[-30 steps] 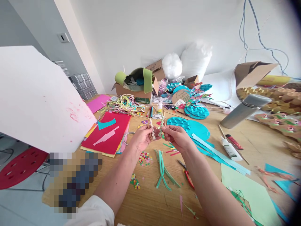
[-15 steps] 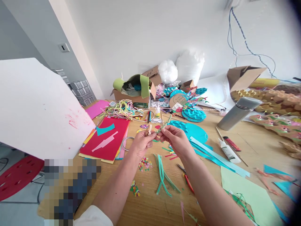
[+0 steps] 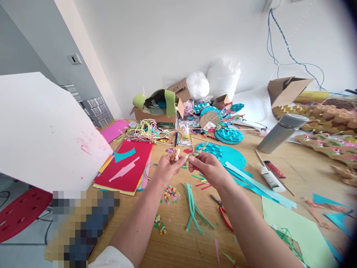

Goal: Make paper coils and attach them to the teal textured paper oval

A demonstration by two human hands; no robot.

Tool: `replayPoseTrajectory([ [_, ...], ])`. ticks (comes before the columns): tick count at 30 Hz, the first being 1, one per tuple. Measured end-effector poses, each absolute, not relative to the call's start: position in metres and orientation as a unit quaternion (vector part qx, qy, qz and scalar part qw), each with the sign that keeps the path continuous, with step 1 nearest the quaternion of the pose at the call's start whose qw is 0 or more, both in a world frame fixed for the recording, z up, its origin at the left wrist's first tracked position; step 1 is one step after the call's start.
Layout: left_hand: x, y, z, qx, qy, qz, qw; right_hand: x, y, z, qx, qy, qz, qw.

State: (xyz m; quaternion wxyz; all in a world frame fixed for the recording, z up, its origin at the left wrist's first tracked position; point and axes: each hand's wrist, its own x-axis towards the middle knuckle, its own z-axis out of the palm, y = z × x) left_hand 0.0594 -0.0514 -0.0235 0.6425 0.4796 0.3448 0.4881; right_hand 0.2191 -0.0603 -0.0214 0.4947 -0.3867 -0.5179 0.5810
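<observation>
Both my hands meet above the wooden table (image 3: 304, 167). My left hand (image 3: 166, 168) pinches the cream, curly end of a twisted pipe cleaner (image 3: 176, 153). My right hand (image 3: 209, 167) pinches the green coiled part of the pipe cleaner (image 3: 200, 148), which sticks up and to the right. The thumbs and fingertips of both hands nearly touch. Below the hands lie a bundle of green pipe cleaners (image 3: 193, 206) and a small heap of coloured confetti (image 3: 170, 194).
A red paper stack (image 3: 126, 167) and a white board (image 3: 41, 130) lie to the left. Red-handled scissors (image 3: 223, 212), teal paper strips (image 3: 259, 184), a glue tube (image 3: 269, 176), a grey flask (image 3: 280, 133) and light green paper (image 3: 295, 229) lie to the right. Cardboard boxes and craft scraps crowd the back.
The two upright curly ends have been brought together; the green part now tilts up to the right. The hands sit slightly lower and closer together.
</observation>
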Motion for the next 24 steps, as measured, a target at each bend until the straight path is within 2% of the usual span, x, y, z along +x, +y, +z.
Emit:
replayPoseTrajectory([
  [8,0.057,-0.052,-0.026,0.493,0.301,0.483,0.658,0.219,-0.069,-0.012,-0.355,-0.507,0.631,0.467],
  [16,0.055,-0.054,-0.027,0.54,0.295,0.523,0.589,0.212,-0.08,0.0,-0.314,-0.466,0.685,0.465],
  [24,0.05,-0.055,-0.027,0.542,0.279,0.532,0.588,0.21,-0.087,0.004,-0.309,-0.428,0.738,0.42],
])
